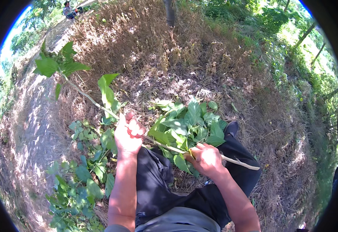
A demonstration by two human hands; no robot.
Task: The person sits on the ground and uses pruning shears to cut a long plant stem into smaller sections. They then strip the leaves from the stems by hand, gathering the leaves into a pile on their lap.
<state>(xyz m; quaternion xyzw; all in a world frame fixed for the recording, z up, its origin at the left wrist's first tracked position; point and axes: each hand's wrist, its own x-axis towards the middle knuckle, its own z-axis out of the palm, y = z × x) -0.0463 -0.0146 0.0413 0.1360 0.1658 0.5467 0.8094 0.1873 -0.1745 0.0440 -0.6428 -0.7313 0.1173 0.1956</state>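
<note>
A long, pale leafy branch (pixel 90 98) runs slantwise across my lap, with broad green leaves at its upper left end and a bare lower right end. My left hand (pixel 129 134) is closed around its middle. Lower down, my right hand (pixel 206 159) grips the bare part near my right knee. Something small and yellow shows at the right thumb; I cannot tell what it is. Beneath the branch, between my legs in dark trousers (pixel 154 179), lies a pile of picked green leaves (pixel 190 123).
Leafy green stems (pixel 83 179) lie or grow at my left side. Dry brown weeds (pixel 122 37) stand ahead, before a thin tree trunk (pixel 169 13). A dirt path (pixel 41 104) runs along the left. Far off at upper left sits another person (pixel 69 11).
</note>
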